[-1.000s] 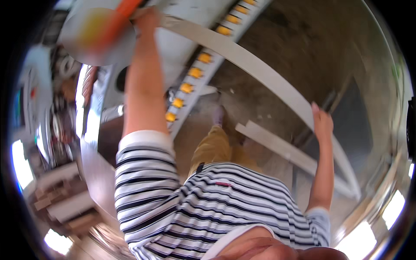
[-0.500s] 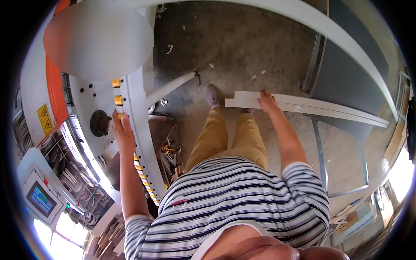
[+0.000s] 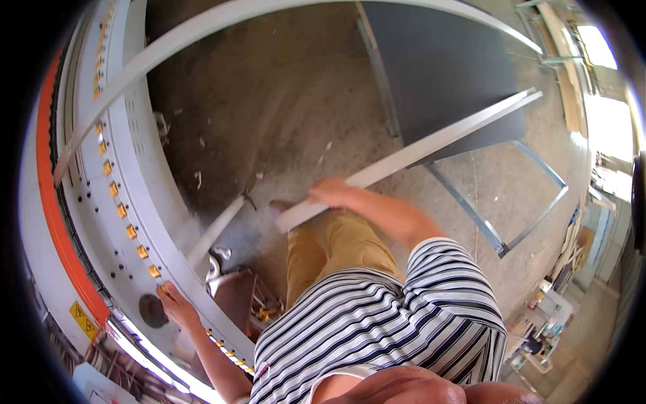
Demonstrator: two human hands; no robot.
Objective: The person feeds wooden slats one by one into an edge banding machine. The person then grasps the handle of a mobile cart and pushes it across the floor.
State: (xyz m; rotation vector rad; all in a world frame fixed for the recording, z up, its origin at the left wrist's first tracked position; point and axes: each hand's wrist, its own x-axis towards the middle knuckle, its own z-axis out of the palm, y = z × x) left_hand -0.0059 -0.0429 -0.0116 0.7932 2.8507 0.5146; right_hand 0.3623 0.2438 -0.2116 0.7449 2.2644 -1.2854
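My right hand [image 3: 330,193], smeared a little by motion, grips a long white strip of board [image 3: 404,158] near its closer end. The strip runs slantwise from in front of my legs to the far right, passing over a dark grey panel [image 3: 437,67]. At the left, my left hand [image 3: 177,306] lies on the edge of a grey machine bed [image 3: 158,195] with its fingers stretched out. It touches the row of yellow rollers [image 3: 131,231], close to a round black knob [image 3: 153,310].
A second long pale strip [image 3: 229,15] arches across the top, its left end over the machine. A white pole [image 3: 219,229] juts from the machine. A metal frame [image 3: 471,209] stands at right. Below the pole sits a box of offcuts [image 3: 266,303]. Small scraps [image 3: 198,179] litter the floor.
My view has turned to the right. The white strip in my right hand has swung to a slant, its near end closer to my legs. My left hand stays at the rollers.
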